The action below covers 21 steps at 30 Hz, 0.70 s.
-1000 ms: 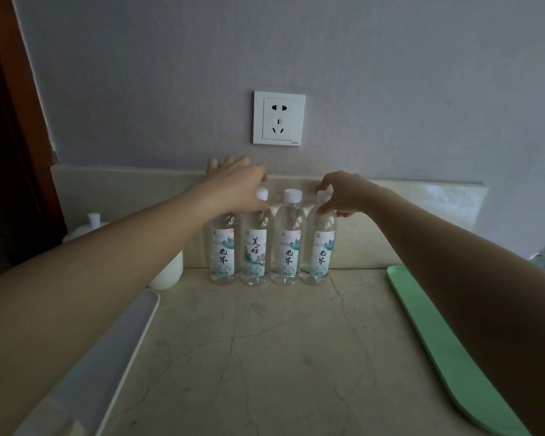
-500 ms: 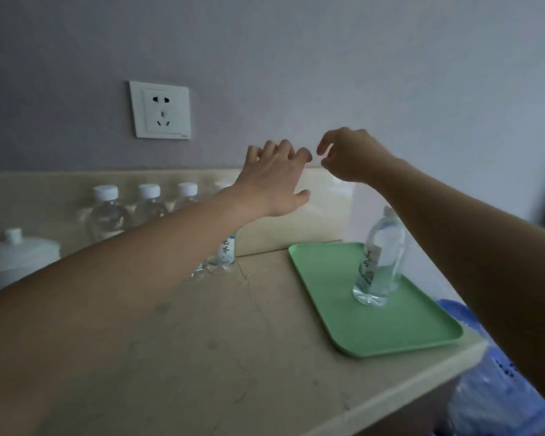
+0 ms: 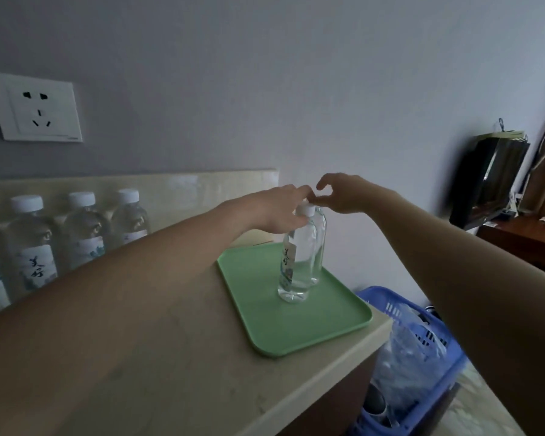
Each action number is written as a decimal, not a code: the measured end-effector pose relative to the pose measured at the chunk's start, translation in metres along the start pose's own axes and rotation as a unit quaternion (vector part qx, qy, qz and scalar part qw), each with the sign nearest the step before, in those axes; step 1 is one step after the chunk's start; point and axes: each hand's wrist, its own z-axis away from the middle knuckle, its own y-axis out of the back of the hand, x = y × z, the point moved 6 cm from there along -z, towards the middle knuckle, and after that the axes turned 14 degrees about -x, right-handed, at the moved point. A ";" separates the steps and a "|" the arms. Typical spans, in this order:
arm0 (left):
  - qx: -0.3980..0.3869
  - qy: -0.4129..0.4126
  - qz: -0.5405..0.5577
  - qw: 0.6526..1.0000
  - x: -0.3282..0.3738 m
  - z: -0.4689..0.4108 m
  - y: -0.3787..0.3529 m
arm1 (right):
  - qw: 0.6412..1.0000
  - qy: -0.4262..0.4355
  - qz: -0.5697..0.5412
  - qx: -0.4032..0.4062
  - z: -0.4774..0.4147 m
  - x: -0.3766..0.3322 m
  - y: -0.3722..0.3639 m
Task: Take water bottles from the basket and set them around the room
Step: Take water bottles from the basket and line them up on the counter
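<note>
On green tray (image 3: pixel 321 322) | left grip (image 3: pixel 277 212) grasping front bottle (image 3: pixel 296 262) cap | right grip (image 3: pixel 343 193) over rear bottle (image 3: pixel 321 243): cannot tell

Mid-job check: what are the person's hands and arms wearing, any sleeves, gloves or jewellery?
The left hand and right hand are bare: no gloves, rings, watch or bracelet visible. The left arm and right arm are uncovered up to the frame edge, no sleeves in view. Dim light could hide small jewellery.

Left hand (image 3: pixel 277 209) and right hand (image 3: pixel 343 193) nearly touch atop two water bottles (image 3: pixel 296 265) on a green tray (image 3: pixel 296 335).
</note>
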 end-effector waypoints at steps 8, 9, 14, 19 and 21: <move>-0.011 0.016 0.085 0.996 -0.017 -0.017 -0.011 | 0.998 -0.007 -0.017 -0.052 -0.027 -0.003 -0.019; -0.003 0.014 0.093 0.996 -0.018 -0.018 -0.010 | 0.999 -0.009 -0.006 -0.052 -0.030 -0.003 -0.020; 0.069 0.029 0.091 0.993 -0.029 -0.013 -0.003 | 0.999 -0.036 -0.024 -0.002 -0.041 0.001 -0.018; 0.135 0.064 0.085 0.985 -0.045 0.006 0.006 | 0.998 -0.018 -0.043 0.030 -0.047 -0.007 -0.012; 0.165 0.073 0.079 0.980 -0.050 0.017 0.014 | 0.998 -0.006 -0.053 0.035 -0.049 -0.017 -0.010</move>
